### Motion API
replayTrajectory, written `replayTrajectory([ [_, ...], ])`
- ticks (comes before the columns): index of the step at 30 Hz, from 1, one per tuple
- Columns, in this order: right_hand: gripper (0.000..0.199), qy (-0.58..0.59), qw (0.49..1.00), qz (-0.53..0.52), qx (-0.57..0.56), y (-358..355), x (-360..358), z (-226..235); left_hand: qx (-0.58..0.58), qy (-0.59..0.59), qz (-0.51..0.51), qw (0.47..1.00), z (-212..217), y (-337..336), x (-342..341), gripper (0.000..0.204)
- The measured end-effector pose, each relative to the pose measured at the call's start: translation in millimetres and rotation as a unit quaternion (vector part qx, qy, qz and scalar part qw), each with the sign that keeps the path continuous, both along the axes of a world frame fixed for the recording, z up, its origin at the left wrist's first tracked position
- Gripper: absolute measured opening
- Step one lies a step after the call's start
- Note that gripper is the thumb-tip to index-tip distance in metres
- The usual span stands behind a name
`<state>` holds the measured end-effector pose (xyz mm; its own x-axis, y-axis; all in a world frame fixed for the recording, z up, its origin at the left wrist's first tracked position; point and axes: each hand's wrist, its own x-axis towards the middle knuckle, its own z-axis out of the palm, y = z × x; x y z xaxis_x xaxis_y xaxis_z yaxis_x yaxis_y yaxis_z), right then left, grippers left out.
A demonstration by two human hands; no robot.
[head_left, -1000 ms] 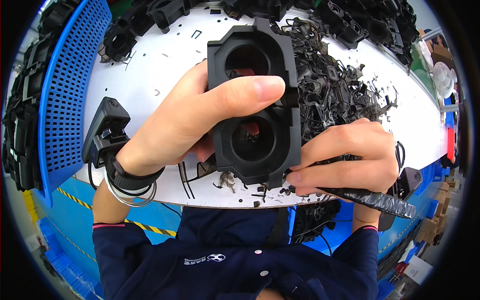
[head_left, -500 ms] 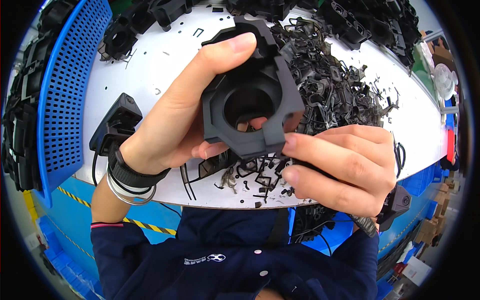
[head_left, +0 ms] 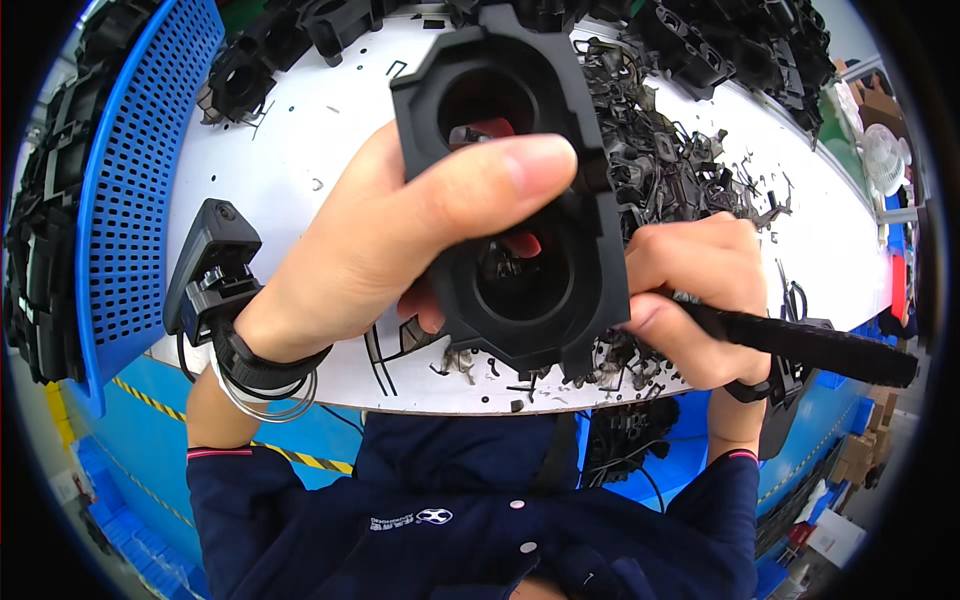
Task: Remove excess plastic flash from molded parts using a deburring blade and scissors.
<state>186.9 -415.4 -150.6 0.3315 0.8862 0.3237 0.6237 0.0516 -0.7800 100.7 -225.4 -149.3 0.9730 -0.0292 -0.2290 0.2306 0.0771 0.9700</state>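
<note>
My left hand (head_left: pixel 390 240) is wrapped round a black moulded plastic part (head_left: pixel 590 250) with two large round openings, its thumb lying across the middle. Fingertips show through both openings. Closed at the part's lower right side, my right hand (head_left: pixel 700 300) grips a tool with a long black handle (head_left: pixel 820 345) that points out to the right. The working end of this tool is hidden behind the fingers and the part. Both wrists wear black straps with small devices, such as the black unit (head_left: pixel 215 265) at the left wrist.
A heap of black plastic scraps (head_left: pixel 665 160) covers the right middle of the white table (head_left: pixel 250 190). More moulded parts (head_left: pixel 690 45) line the far edge. At the left stands a blue perforated basket (head_left: pixel 135 180), with black parts beyond it. Loose trimmings lie along the near edge.
The black part has tilted, so both openings now face up. My right hand has turned and moved right, and the tool's handle has swung out to the right.
</note>
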Motion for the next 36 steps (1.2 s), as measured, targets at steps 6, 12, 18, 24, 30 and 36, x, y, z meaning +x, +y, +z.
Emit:
replayTrajectory([
  [6,0.005,0.023,0.975,0.046,-0.217,12,-2,16,-0.046,-0.096,-0.018,0.994,1,-6,2,0.061],
  [12,0.013,0.182,0.960,-0.073,-0.200,29,-1,29,-0.023,-0.080,0.051,0.995,-6,13,6,0.051],
  [18,0.020,0.246,0.956,-0.159,0.001,30,6,16,-0.155,-0.198,0.202,0.946,-11,17,11,0.044],
  [24,0.024,0.297,0.940,-0.164,-0.048,29,4,6,-0.025,-0.219,0.186,0.958,-15,4,9,0.049],
  [30,0.017,0.264,0.944,-0.198,-0.018,26,1,2,0.041,-0.195,0.117,0.973,-13,8,7,0.060],
  [36,0.010,0.300,0.946,-0.124,0.028,20,-6,12,-0.108,-0.160,0.113,0.975,-14,10,11,0.052],
])
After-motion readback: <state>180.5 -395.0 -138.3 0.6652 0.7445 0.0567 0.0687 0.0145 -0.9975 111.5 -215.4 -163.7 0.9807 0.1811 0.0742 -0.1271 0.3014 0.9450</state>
